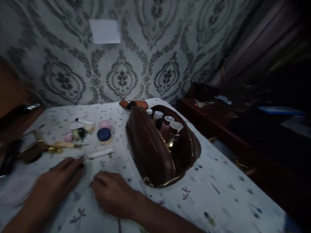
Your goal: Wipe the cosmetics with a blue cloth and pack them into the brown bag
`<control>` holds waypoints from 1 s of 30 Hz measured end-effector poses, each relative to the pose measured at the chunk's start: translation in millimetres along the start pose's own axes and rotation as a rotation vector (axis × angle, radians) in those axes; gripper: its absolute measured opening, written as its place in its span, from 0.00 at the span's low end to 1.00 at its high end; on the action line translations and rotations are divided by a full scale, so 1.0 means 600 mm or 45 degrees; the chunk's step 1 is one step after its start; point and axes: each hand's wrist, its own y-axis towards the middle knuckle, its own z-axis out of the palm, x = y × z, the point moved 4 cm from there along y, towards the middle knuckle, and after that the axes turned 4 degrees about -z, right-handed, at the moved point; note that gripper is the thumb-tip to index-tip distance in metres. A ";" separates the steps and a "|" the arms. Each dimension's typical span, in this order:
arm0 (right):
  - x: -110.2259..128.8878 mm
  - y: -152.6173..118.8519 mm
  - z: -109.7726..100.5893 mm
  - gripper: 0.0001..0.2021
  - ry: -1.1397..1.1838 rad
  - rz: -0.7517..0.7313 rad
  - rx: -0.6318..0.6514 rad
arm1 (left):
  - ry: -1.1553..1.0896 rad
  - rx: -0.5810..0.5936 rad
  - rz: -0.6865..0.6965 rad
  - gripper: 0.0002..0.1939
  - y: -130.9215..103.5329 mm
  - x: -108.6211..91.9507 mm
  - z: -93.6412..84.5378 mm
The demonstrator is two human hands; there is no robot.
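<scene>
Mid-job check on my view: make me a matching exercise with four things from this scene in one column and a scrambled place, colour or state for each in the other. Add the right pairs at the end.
Column one
1. zippered bag
2. capped bottles
3. slender tube
4. round cosmetic jar

Column two
A. white, lying on the printed cloth
B. navy blue on top
C. inside the bag
D. dark brown, with its zip open

Right pairs
1-D
2-C
3-A
4-B
</scene>
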 end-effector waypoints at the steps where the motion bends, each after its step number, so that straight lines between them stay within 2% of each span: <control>1: 0.000 -0.001 0.000 0.07 0.042 0.013 -0.013 | -0.016 0.016 0.015 0.18 0.001 -0.022 -0.007; 5: -0.002 -0.006 -0.010 0.12 0.321 0.055 -0.156 | -0.298 -0.097 0.029 0.14 -0.002 -0.090 -0.028; 9: -0.008 -0.009 -0.015 0.13 0.614 0.120 -0.220 | -0.475 -0.237 -0.022 0.11 -0.012 -0.113 -0.034; 14: -0.023 0.001 -0.004 0.24 0.909 0.332 -0.275 | -0.637 -0.388 -0.205 0.12 -0.018 -0.104 -0.031; 16: -0.032 0.005 0.006 0.24 0.998 0.435 -0.306 | -0.673 -0.410 -0.225 0.14 -0.018 -0.099 -0.024; 22: -0.055 0.009 0.032 0.19 1.302 0.514 -0.444 | -0.648 -0.417 -0.202 0.17 -0.015 -0.079 -0.005; 27: -0.071 0.009 0.034 0.31 1.610 0.599 -0.624 | -0.561 -0.403 -0.164 0.19 -0.011 -0.069 -0.004; 30: -0.076 0.008 0.032 0.33 1.742 0.660 -0.666 | -0.514 -0.379 -0.116 0.19 -0.009 -0.072 -0.005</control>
